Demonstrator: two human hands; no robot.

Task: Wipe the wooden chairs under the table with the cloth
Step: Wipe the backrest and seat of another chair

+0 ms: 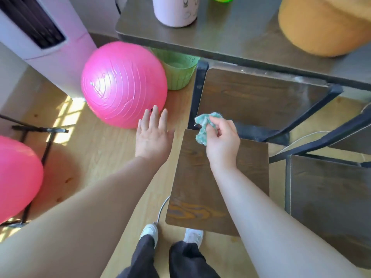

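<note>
A dark wooden chair (202, 183) with a black metal frame stands in front of me, its seat (257, 97) tucked partly under the table (230, 35). My right hand (222, 141) pinches a crumpled teal cloth (204, 125) over the top edge of the chair's backrest. My left hand (153, 135) hovers flat, fingers straight, just left of the backrest, above the floor and touching nothing. A second wooden chair (329, 197) stands at the right.
A large pink ball (122, 85) and a green basket (178, 71) sit left of the chair; another pink ball (16, 177) rests on a black stand at far left. On the table stand a white bottle (174, 11) and an orange cushion (325, 25). A white appliance (46, 37) stands at back left.
</note>
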